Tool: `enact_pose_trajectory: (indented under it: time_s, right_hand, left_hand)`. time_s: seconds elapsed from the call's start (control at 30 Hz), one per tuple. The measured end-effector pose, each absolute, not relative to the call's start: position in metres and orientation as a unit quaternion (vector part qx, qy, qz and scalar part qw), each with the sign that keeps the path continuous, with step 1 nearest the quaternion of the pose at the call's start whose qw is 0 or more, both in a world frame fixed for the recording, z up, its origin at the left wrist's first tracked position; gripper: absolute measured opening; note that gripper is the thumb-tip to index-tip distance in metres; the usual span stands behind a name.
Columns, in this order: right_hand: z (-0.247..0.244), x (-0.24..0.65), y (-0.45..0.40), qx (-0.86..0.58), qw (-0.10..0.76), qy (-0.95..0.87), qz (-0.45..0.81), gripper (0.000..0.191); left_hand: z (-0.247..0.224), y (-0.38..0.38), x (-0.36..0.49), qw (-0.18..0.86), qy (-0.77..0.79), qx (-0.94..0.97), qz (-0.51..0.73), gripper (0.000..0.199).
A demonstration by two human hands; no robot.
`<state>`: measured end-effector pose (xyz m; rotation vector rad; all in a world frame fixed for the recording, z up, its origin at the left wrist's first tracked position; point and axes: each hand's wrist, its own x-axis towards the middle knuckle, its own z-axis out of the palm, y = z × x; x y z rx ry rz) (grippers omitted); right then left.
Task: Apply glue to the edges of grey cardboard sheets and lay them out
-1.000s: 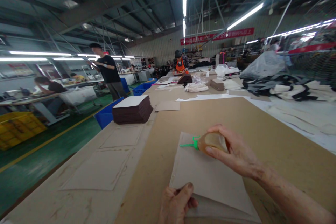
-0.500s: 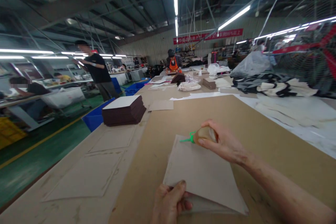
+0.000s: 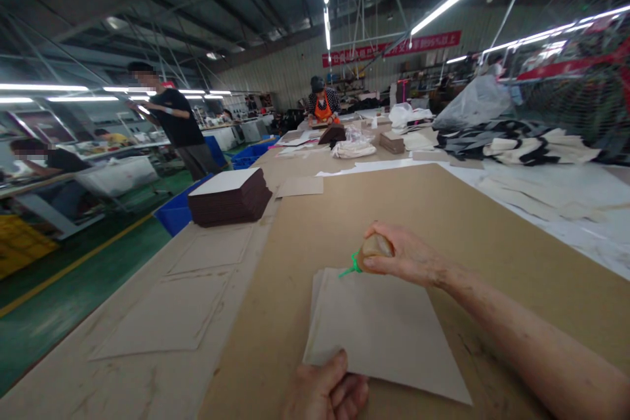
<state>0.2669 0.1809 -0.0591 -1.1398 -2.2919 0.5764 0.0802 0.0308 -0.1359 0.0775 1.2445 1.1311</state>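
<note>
My right hand (image 3: 403, 254) is wrapped round a squeeze bottle (image 3: 375, 252) with amber contents and a green nozzle. The nozzle tip is at the far left corner of a grey-beige sheet of board (image 3: 378, 335); whether it touches I cannot tell. At the near left corner my left hand (image 3: 327, 388) pinches this sheet, thumb on top and fingers curled beneath. A second sheet edge (image 3: 316, 292) peeks out along the left side. A thin wet-looking streak runs down the left margin of the top sheet.
Left of the hands, flat sheets (image 3: 162, 312) lie on the table. Beyond them stands a dark brown stack (image 3: 229, 198) with a pale top, beside a blue bin (image 3: 174, 213). Cloth pieces (image 3: 522, 144) are heaped at the right. A person in an orange apron (image 3: 322, 108) works at the far end.
The nozzle now points more steeply down at the sheet's far left corner. The held sheet has shifted, exposing the sheet under it at the left. The view has tilted slightly.
</note>
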Motion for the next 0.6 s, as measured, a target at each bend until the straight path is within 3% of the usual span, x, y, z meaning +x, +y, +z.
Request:
enact_pose_trajectory:
  time_s: [0.3,0.6]
  right_hand:
    - [-0.049,0.260,0.187,-0.396,0.210,-0.877,0.170,0.027]
    - [-0.031,0.307,0.176,-0.446,0.152,-0.866,0.166,0.024]
  left_hand:
    - [-0.130,0.031,0.088,0.647,0.569,0.022,0.507,0.012]
    - [-0.123,0.032,0.091,0.643,0.574,0.022,0.507,0.005]
